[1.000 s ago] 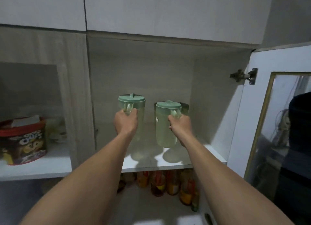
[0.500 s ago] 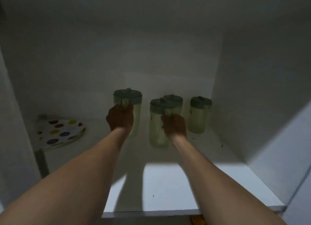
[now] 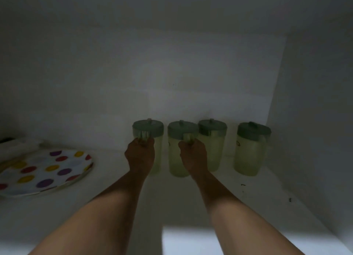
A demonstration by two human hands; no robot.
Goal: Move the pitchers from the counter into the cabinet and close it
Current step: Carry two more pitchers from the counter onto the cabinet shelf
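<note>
Deep inside the dim white cabinet, several pale green pitchers with darker green lids stand in a row near the back wall. My left hand [image 3: 140, 155] grips the handle of the leftmost pitcher [image 3: 150, 132]. My right hand [image 3: 193, 155] grips the handle of the second pitcher [image 3: 176, 159]. Both pitchers appear to rest on the cabinet shelf [image 3: 114, 188]. A third pitcher [image 3: 214, 140] stands just behind and right of my right hand. A fourth pitcher [image 3: 250, 151] stands apart at the far right.
A white plate with coloured dots [image 3: 44, 172] lies on the shelf at the left. The cabinet's right side wall [image 3: 315, 121] rises close to the fourth pitcher. A bright patch of light falls on the shelf's front [image 3: 185, 241].
Both hands have carried their pitchers deeper into the cabinet, close to the back wall and level with the other pitchers. The view has moved closer in.
</note>
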